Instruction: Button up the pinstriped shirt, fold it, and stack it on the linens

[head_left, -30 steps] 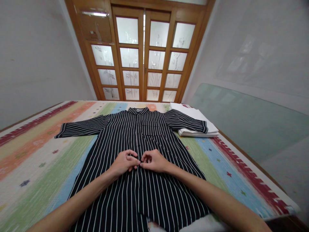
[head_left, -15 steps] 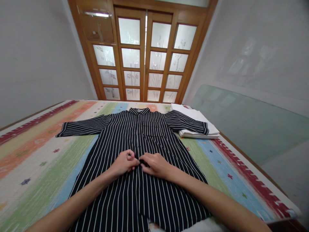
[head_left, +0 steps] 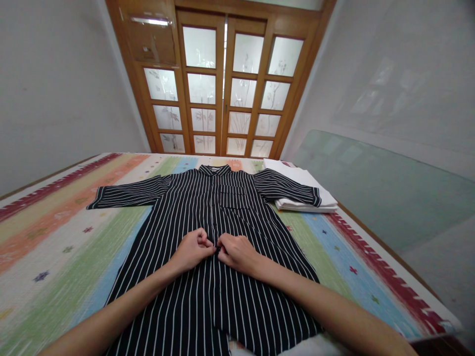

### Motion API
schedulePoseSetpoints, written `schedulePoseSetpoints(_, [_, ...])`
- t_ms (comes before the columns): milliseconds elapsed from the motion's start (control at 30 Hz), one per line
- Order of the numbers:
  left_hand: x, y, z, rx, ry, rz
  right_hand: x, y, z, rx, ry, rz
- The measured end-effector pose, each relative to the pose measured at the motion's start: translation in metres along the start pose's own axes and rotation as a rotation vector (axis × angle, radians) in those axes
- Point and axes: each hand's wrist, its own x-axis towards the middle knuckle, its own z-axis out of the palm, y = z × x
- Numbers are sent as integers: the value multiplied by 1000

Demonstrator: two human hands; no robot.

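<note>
both hands have their grip pinched at the front opening of the striped shirt (head_left: 178, 217) — fingertips of the left hand (head_left: 193, 251) and right hand (head_left: 239, 253) nearly meet there, below the chest pocket (head_left: 234, 190). what exactly sits between the fingers is too small to tell. the shirt, black with thin white lines, lies flat in the middle of the surface, collar (head_left: 214, 170) toward the far end and both sleeves spread out to the sides. under it runs a cover (head_left: 107, 242) in bands of green, blue, orange, cream and dark red, dotted with small flowers; whether a bed or a desk lies beneath, i cannot tell. the sleeve on the right rests partly on folded white cloth (head_left: 328, 199) near the far right corner. beyond the far edge stand wooden doors (head_left: 227, 74) with frosted panes etched with plants — light comes through the glass. a plain grey wall (head_left: 55, 89) rises on the left, and along the right wall (head_left: 408, 99) stretches a pale green panel (head_left: 371, 183).
</note>
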Motion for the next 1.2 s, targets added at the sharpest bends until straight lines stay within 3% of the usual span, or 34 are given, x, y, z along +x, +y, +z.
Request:
schedulePoseSetpoints(167, [-3,7,-9,340,66,95,1,4,-10,59,28,-2])
schedulePoseSetpoints(300, [6,8,-25,732,262,339,11,24,-16,40,114,81])
schedulePoseSetpoints(367, [18,2,-37,894,288,410,20,41,-16,30,124,119])
schedulePoseSetpoints(433, [34,-7,-48,1021,265,365,31,62,-13,5,102,178])
schedulePoseSetpoints(533, [60,-15,-62,1114,188,191,49,91,-8,-15,-6,304])
schedulePoseSetpoints(733, [103,-8,-69,1167,136,80,81,120,-2,-52,-186,401])
schedulePoseSetpoints(1100, [164,-2,-76,1264,202,91,107,140,8,-100,-138,417])
schedulePoseSetpoints(1200, [179,-2,-78,1257,225,93,112,143,7,-139,10,394])
